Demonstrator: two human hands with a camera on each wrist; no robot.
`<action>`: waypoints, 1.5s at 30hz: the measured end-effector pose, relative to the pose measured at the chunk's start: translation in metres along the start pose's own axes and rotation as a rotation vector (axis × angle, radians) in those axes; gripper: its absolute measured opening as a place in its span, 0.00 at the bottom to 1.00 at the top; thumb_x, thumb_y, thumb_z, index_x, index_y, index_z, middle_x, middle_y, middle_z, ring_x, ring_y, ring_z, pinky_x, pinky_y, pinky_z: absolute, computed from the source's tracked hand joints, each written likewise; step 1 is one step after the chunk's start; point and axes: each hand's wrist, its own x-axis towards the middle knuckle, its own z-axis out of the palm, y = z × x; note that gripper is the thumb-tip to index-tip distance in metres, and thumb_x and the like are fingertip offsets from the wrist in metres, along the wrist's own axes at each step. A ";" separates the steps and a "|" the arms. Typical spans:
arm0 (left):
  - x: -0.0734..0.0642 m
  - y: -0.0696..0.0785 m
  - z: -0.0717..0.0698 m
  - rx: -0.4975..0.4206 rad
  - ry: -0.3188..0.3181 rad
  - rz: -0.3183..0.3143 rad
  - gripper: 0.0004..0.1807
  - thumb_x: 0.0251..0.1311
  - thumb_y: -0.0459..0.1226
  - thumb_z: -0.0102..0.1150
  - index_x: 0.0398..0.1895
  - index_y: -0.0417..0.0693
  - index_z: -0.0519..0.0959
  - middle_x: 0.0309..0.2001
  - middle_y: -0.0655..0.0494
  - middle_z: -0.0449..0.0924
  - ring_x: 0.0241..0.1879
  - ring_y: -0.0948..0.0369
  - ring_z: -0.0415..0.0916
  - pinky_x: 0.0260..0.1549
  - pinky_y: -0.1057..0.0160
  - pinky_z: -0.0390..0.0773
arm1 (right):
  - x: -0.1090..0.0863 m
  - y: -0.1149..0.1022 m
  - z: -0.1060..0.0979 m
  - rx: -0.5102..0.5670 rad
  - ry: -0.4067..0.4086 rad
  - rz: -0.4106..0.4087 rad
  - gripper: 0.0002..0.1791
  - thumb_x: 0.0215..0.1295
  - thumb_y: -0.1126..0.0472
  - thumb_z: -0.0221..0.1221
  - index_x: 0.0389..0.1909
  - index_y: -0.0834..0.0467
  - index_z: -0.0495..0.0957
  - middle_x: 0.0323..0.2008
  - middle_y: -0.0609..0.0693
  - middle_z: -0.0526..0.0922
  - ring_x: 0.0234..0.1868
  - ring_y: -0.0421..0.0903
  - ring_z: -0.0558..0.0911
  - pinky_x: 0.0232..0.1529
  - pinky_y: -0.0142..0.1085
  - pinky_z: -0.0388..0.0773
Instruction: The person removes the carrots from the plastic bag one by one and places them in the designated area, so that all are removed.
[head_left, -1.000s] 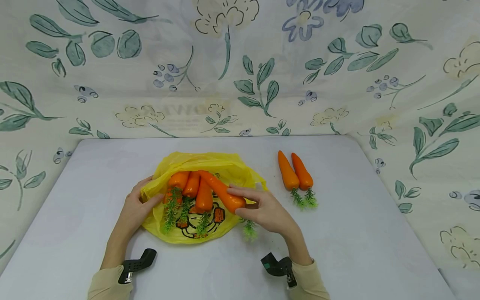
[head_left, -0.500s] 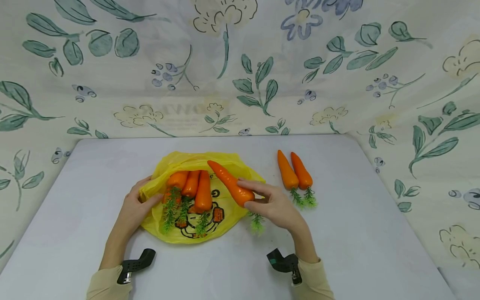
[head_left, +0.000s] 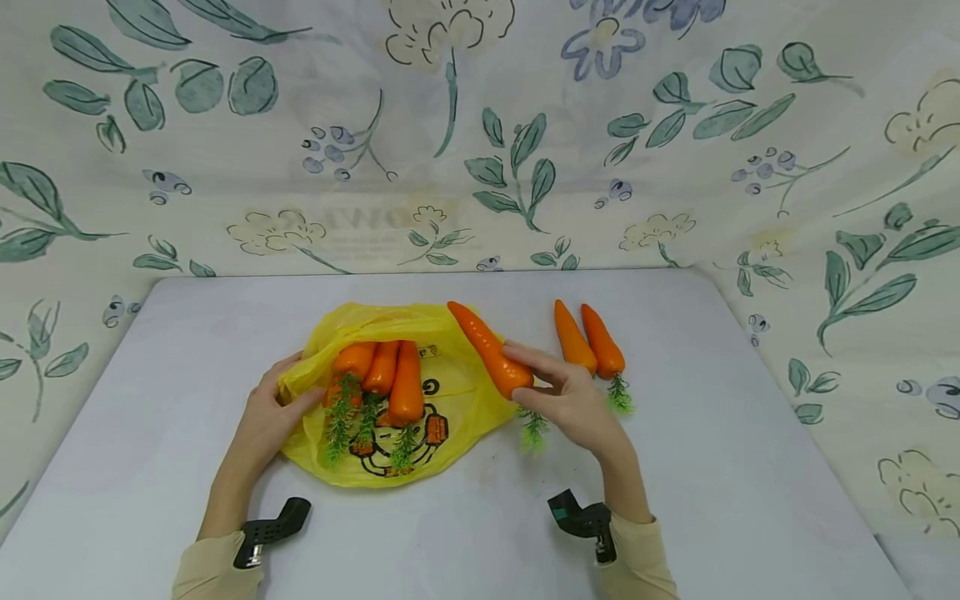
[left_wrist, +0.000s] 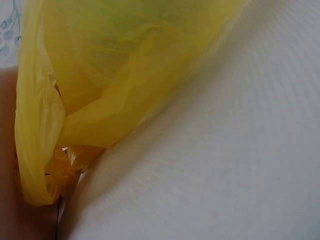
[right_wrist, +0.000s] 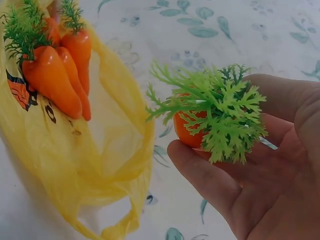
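The right hand (head_left: 566, 396) pinches the thick end of an orange toy carrot (head_left: 483, 346), thumb on one side and fingers on the other. Its narrow tip points up and left over the bag's right edge; green leaves hang below the hand. In the right wrist view those leaves (right_wrist: 220, 115) hide much of the carrot. At the left, the left hand (head_left: 273, 408) holds the side of a yellow plastic bag (head_left: 472, 417), its thumb inside the opening. Several carrots (head_left: 407, 383) lie in the bag mouth, leaves toward the person. The left wrist view mostly shows bag film (left_wrist: 135, 65).
Two more carrots, one (head_left: 573, 337) partly behind the right hand and another (head_left: 603, 346) beside it, lie on the white table (head_left: 720, 467) to the right. A floral cloth (head_left: 450, 192) rises behind the table's far edge.
The right hand has lifted the carrot away from the others in the bag and carried it right and slightly farther back. The left hand stays in place on the bag.
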 end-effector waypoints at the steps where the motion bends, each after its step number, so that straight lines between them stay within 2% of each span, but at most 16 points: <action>1: 0.000 0.000 0.000 0.001 0.000 0.001 0.38 0.69 0.49 0.56 0.76 0.43 0.57 0.74 0.39 0.57 0.64 0.43 0.61 0.46 0.77 0.63 | 0.000 0.000 -0.001 0.002 0.004 -0.002 0.26 0.67 0.66 0.61 0.66 0.54 0.74 0.69 0.47 0.71 0.66 0.51 0.72 0.55 0.34 0.78; 5: 0.000 0.000 0.000 0.004 -0.001 0.001 0.38 0.69 0.49 0.56 0.76 0.43 0.57 0.74 0.39 0.56 0.64 0.42 0.60 0.46 0.75 0.64 | -0.002 0.001 -0.007 0.022 0.021 -0.001 0.26 0.67 0.67 0.60 0.66 0.56 0.74 0.69 0.49 0.70 0.66 0.53 0.72 0.54 0.34 0.78; 10: 0.000 0.000 0.000 0.006 -0.003 0.000 0.39 0.69 0.49 0.56 0.76 0.43 0.57 0.74 0.39 0.56 0.65 0.42 0.59 0.47 0.72 0.64 | -0.004 0.000 -0.015 -0.003 0.077 0.036 0.26 0.67 0.66 0.61 0.66 0.56 0.74 0.68 0.50 0.72 0.64 0.53 0.74 0.55 0.33 0.77; 14: 0.000 0.000 0.000 0.008 -0.001 0.000 0.38 0.69 0.49 0.56 0.76 0.43 0.57 0.74 0.39 0.56 0.65 0.42 0.59 0.48 0.70 0.64 | -0.006 -0.001 -0.022 0.044 0.114 0.071 0.27 0.66 0.68 0.61 0.66 0.57 0.74 0.69 0.52 0.71 0.65 0.54 0.73 0.54 0.33 0.77; 17: 0.000 0.000 0.000 0.009 -0.001 -0.001 0.38 0.69 0.49 0.56 0.76 0.43 0.57 0.74 0.39 0.57 0.64 0.42 0.59 0.48 0.69 0.65 | -0.008 0.000 -0.028 0.063 0.144 0.094 0.27 0.65 0.69 0.61 0.66 0.57 0.74 0.69 0.52 0.70 0.62 0.56 0.75 0.52 0.32 0.78; 20: 0.000 0.001 0.000 0.011 0.002 -0.004 0.38 0.69 0.49 0.56 0.76 0.43 0.57 0.74 0.39 0.57 0.64 0.42 0.59 0.48 0.67 0.65 | -0.011 0.002 -0.035 0.026 0.180 0.112 0.27 0.65 0.68 0.62 0.65 0.56 0.75 0.69 0.52 0.70 0.58 0.55 0.75 0.51 0.30 0.78; 25: 0.000 0.000 0.000 0.010 0.007 0.000 0.38 0.69 0.49 0.56 0.76 0.42 0.57 0.73 0.39 0.57 0.64 0.43 0.60 0.48 0.71 0.64 | -0.014 0.004 -0.044 -0.017 0.212 0.118 0.27 0.65 0.67 0.62 0.66 0.56 0.74 0.67 0.56 0.71 0.56 0.56 0.74 0.49 0.28 0.78; 34: 0.000 0.000 0.000 0.010 0.006 0.001 0.38 0.69 0.49 0.56 0.76 0.43 0.57 0.73 0.39 0.57 0.64 0.42 0.60 0.47 0.73 0.64 | -0.017 0.009 -0.057 -0.067 0.270 0.160 0.27 0.66 0.65 0.61 0.67 0.51 0.74 0.69 0.53 0.69 0.61 0.54 0.73 0.52 0.26 0.76; 41: 0.000 0.000 0.000 0.017 0.005 -0.006 0.38 0.69 0.50 0.55 0.76 0.43 0.57 0.73 0.39 0.57 0.64 0.41 0.59 0.50 0.63 0.65 | -0.023 0.013 -0.068 -0.027 0.291 0.140 0.28 0.68 0.67 0.59 0.69 0.56 0.71 0.72 0.50 0.66 0.69 0.52 0.68 0.53 0.26 0.76; 45: 0.000 0.000 0.001 0.016 0.005 -0.003 0.38 0.69 0.50 0.55 0.76 0.43 0.57 0.73 0.38 0.57 0.64 0.42 0.60 0.50 0.66 0.65 | -0.026 0.015 -0.074 -0.040 0.316 0.119 0.27 0.69 0.67 0.58 0.69 0.58 0.70 0.71 0.52 0.67 0.69 0.54 0.68 0.53 0.26 0.75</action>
